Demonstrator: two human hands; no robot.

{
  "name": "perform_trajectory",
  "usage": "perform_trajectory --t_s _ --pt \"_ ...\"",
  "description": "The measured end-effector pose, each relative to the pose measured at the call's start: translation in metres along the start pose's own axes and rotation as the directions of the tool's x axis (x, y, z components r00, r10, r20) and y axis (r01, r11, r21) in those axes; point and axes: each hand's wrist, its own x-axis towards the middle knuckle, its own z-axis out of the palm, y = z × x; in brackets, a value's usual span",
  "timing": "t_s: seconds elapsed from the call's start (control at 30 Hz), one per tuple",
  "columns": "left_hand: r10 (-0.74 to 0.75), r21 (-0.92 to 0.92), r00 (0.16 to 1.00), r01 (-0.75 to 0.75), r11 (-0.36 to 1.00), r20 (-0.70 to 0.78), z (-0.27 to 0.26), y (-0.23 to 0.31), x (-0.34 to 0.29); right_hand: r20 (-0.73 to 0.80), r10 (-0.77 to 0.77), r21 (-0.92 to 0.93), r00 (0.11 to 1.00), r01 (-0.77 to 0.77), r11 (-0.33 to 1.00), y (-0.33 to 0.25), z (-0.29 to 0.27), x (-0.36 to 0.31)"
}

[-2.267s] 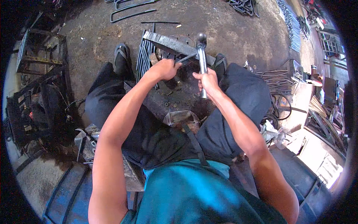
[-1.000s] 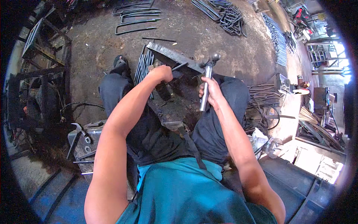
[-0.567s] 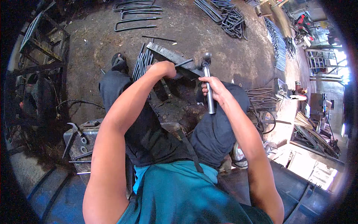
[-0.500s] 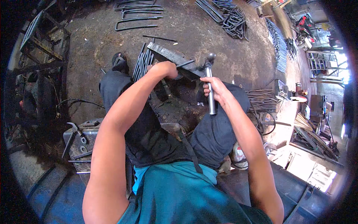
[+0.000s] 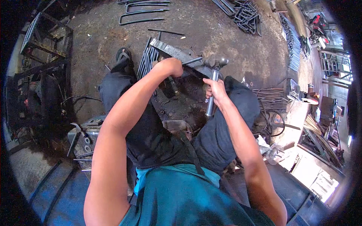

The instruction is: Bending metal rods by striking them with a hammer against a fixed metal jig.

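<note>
My left hand [image 5: 172, 67] is closed around a dark metal rod [image 5: 193, 61], whose free end sticks out to the right over a long steel block [image 5: 166, 47]. My left fingers are mostly turned away from view. In my right hand [image 5: 217, 90] is a hammer [image 5: 214, 76], gripped by its shiny metal handle. The hammer's head is up beside the rod's right end, above the block's right part; whether it touches either cannot be told. Left of the block lies a bundle of straight rods [image 5: 148, 63].
U-shaped bent rods [image 5: 142, 20] lie on the floor ahead, with a heap of bent rods [image 5: 247, 17] at far right. A claw hammer [image 5: 78, 128] rests on a metal box at my left. Brown rods [image 5: 271, 96] lie beyond my right knee. A metal frame [image 5: 41, 52] stands left.
The hammer has tilted, its head shifting right and its handle end left. The rod stays in my left hand. The whole view has shifted slightly.
</note>
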Motion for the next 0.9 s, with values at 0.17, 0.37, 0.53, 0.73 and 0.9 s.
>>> perform_trajectory --t_s 0.17,0.37,0.53,0.73,0.9 --pt "-0.028 -0.008 0.999 0.029 1.0 0.022 0.007 -0.005 0.01 -0.034 0.015 -0.082 0.999 -0.018 0.996 0.003 -0.005 0.016" --pt "-0.042 -0.012 0.997 0.043 0.999 0.062 0.002 -0.018 0.022 -0.052 -0.001 -0.209 0.999 -0.01 0.978 0.003 -0.006 0.005" --pt "-0.008 -0.018 0.999 0.007 1.0 -0.039 0.004 -0.017 0.015 -0.018 -0.029 -0.016 0.999 0.029 0.999 -0.005 -0.006 -0.007" --pt "-0.066 -0.022 0.997 0.067 0.997 0.046 0.012 -0.025 0.017 0.104 -0.014 0.066 0.994 0.007 0.998 -0.011 -0.004 -0.026" --pt "-0.047 0.075 0.996 0.041 0.996 0.072 0.023 -0.031 0.019 0.137 0.014 0.034 0.99 -0.019 0.999 0.0 0.008 -0.016"
